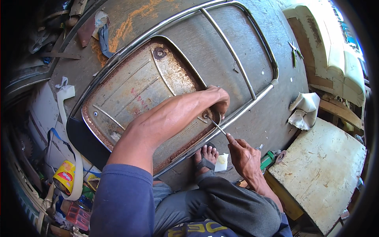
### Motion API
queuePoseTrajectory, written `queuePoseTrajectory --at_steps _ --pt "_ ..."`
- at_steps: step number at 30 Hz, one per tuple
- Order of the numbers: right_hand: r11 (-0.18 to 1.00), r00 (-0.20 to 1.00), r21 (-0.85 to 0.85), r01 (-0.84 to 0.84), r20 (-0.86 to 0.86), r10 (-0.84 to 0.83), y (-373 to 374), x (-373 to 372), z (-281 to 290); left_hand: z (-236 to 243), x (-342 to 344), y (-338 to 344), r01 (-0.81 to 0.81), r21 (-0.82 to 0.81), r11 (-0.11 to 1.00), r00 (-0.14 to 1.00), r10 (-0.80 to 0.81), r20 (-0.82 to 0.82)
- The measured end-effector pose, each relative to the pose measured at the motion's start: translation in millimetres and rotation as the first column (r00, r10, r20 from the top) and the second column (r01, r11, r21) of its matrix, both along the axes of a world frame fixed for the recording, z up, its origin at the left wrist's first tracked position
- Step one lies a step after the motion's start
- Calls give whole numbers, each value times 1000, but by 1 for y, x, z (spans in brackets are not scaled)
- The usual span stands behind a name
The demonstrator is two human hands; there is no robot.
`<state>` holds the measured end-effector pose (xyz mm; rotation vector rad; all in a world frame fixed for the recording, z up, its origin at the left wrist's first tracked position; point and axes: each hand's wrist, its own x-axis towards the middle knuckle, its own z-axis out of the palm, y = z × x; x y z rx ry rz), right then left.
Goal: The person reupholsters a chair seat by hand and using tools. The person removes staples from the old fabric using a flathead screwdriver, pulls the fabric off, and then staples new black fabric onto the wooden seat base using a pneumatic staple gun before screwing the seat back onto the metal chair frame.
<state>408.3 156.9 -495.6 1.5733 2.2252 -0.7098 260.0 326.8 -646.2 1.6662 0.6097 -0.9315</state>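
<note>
Left hand: your left hand (pixel 219 100) reaches across the rusty metal seat pan (pixel 134 98), fingers curled down and closed over its right-hand edge; what sits under the fingertips is hidden.
Right hand: your right hand (pixel 242 156) is closed around the handle end of a thin metal tool (pixel 217 126), thumb and forefinger pinching the shaft.
Tool: it runs from your right fingertips up and to the left, its tip meeting a round bolt (pixel 205 115) just below your left fingers.
Seat pan: it lies underside up, rusted along the rim, directly under your left forearm, with a second bolt (pixel 159 52) well beyond your left fingers, at the far end.
Chrome rail frame (pixel 237 59): it loops around the pan, its near bar passing between your two hands.
Foot: your sandalled foot (pixel 205 156) rests just left of your right fingers.
White cloth (pixel 304 110): it lies on the floor, well to the right of your left fingers.
Pale board (pixel 321 170): it lies to the right of your right hand.
</note>
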Motion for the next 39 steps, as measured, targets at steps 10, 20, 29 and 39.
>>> queuePoseTrajectory --at_steps 10,20,29,39 --pt "999 998 18 -47 45 46 2 0 7 5 4 0 20 2 1000 998 -20 -53" --pt "996 990 -88 -24 135 36 16 -24 23 -2 3 -2 27 -18 999 998 -28 -60" --pt "958 969 -273 -84 202 142 61 -53 39 -6 5 -2 46 -27 999 998 -47 -36" --pt "760 763 -506 -407 269 588 104 -127 39 0 5 -4 -9 10 1000 1000 9 3"
